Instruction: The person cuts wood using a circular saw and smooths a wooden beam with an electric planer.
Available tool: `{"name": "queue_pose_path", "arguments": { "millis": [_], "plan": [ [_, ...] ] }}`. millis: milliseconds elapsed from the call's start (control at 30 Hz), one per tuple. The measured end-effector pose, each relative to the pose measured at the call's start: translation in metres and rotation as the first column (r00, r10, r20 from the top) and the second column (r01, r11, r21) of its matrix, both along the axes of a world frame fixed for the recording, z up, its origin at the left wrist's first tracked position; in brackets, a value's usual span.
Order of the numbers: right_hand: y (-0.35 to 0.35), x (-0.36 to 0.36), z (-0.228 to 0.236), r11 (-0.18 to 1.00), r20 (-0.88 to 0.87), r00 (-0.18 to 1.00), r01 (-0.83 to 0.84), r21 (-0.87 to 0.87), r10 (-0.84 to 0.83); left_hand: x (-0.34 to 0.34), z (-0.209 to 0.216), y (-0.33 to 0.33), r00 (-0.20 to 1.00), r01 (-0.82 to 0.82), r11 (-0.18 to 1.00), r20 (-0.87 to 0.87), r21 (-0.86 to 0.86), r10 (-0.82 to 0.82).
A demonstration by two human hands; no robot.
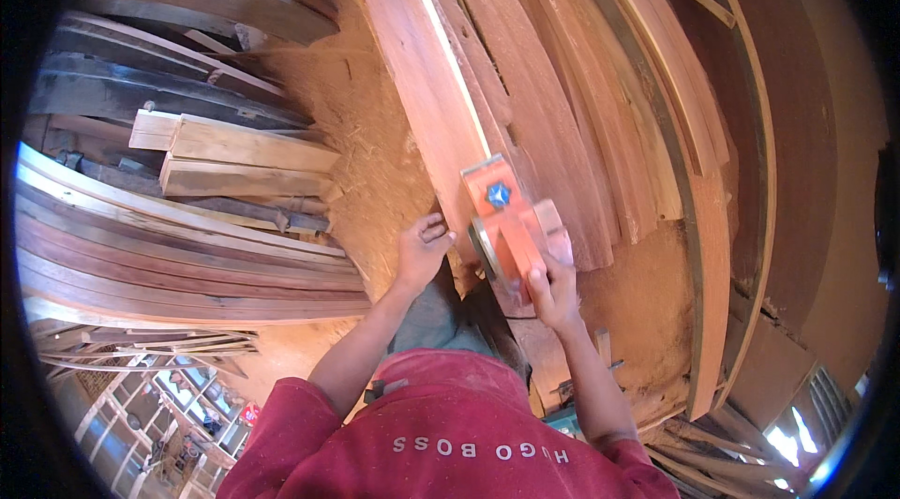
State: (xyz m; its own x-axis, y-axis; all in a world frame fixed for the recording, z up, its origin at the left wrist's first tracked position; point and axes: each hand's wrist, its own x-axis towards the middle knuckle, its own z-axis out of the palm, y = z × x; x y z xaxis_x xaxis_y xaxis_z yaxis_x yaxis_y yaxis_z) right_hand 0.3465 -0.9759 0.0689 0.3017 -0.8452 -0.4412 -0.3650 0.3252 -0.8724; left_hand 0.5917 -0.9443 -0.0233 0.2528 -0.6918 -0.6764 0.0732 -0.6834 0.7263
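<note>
An orange electric hand planer (pixel 506 232) with a blue knob rests on the near end of a long reddish-brown plank (pixel 412 58). My right hand (pixel 553 291) is closed around the planer's rear handle. At the plank's left edge is my left hand (pixel 424 250), its fingers loosely bent and apart, with nothing in them. Its fingertips are close to the plank's edge; I cannot tell whether they touch it. A pale strip runs along the plank's right edge. The planer's underside is hidden.
Wide reddish boards (pixel 544 114) lie right of the plank, and long curved timbers (pixel 708 246) stand farther right. Stacked planks (pixel 187 274) and short pale beams (pixel 248 157) are on the left. Sawdust (pixel 361 143) covers the floor between.
</note>
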Motion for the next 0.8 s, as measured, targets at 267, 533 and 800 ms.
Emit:
{"name": "queue_pose_path", "arguments": {
  "millis": [267, 533, 800],
  "plan": [
    [-0.148, 0.107, -0.011, 0.978, 0.025, 0.999, 0.028, -0.208, -0.023, 0.003, -0.016, 0.006, 0.993, -0.03, 0.997, -0.114, -0.067, 0.022],
    [-0.287, 0.202, -0.024, 0.909, -0.063, 0.995, 0.048, -0.415, -0.082, 0.006, 0.003, -0.009, 0.984, 0.005, 1.0, -0.18, 0.012, -0.002],
    [-0.42, 0.288, -0.031, 0.972, 0.035, 0.997, 0.08, -0.22, -0.074, 0.014, 0.019, -0.027, 0.989, 0.066, 0.993, -0.137, 0.095, -0.053]
  ]
}}
